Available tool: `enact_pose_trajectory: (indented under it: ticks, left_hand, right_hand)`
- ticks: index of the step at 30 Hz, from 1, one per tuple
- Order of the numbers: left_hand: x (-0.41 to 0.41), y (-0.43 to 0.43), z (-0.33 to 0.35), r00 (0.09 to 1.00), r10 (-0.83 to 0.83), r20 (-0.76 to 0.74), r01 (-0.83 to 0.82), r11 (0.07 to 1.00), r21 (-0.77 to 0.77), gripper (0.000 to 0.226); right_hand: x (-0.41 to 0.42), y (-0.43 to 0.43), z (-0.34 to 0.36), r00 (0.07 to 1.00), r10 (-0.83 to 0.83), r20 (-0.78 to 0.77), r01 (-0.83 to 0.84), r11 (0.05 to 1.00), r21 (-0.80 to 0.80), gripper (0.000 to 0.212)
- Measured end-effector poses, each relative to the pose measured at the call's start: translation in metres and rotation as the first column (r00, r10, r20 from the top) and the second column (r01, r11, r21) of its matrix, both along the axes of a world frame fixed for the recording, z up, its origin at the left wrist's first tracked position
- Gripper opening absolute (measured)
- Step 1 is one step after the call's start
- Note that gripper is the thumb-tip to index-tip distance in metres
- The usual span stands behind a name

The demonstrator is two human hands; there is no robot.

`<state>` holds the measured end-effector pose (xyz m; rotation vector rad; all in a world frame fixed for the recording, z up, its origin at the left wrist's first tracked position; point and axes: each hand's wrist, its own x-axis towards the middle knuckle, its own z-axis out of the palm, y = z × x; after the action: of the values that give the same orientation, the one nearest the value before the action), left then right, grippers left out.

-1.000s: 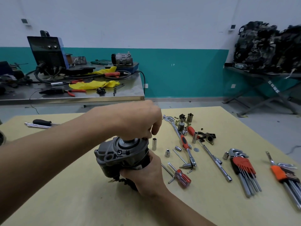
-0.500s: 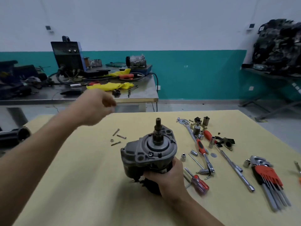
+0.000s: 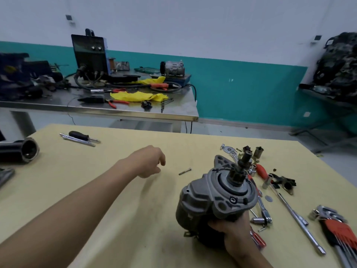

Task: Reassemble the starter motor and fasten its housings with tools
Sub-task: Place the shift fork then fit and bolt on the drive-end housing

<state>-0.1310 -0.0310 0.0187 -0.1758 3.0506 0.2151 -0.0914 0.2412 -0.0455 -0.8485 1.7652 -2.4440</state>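
Right hand [image 3: 234,232] gripping grey metal starter motor [image 3: 218,198] upright on yellow desk [image 3: 116,219]; left hand [image 3: 148,161] hovering empty, fingers loosely curled, near small bolt [image 3: 184,171].

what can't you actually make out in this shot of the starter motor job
Head view, the only one:
- Underside of the left hand: its fingers curl down, so whether it holds anything can't be told.
- Lower body of the starter motor: covered by the right hand.
- Red hex key set: cut off by the right edge.
- Bolt on the table: too small to read its head type.
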Motion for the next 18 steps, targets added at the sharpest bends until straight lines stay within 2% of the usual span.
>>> enact_pose_trajectory:
  ticks: [4,7,9,11,18]
  left_hand:
    - [-0.02,0.024,-0.006,0.998,-0.04,-0.045,0.045,0.993,0.114,0.029]
    - [-0.031,0.021,0.002,0.997,0.065,-0.044,-0.065,0.998,0.0,0.022]
    - [-0.03,0.005,0.007,0.991,0.131,0.024,-0.127,0.986,-0.112,0.023]
    - [-0.026,-0.011,0.005,0.984,0.139,0.113,-0.12,0.98,-0.156,0.024]
    - [-0.013,-0.023,-0.015,0.989,0.108,0.096,-0.109,0.994,-0.001,0.023]
  right_hand:
    - [-0.001,-0.001,0.001,1.0,0.011,-0.011,-0.01,1.0,0.019,0.066]
    - [-0.002,-0.002,0.0,0.999,0.031,-0.008,-0.031,0.999,0.013,0.061]
    - [-0.003,-0.002,-0.001,0.999,0.03,-0.028,-0.03,0.999,0.021,0.054]
    - [-0.004,-0.002,-0.001,0.998,0.043,-0.038,-0.041,0.998,0.054,0.053]
    - [-0.005,-0.005,0.005,0.992,0.083,-0.094,-0.075,0.993,0.092,0.055]
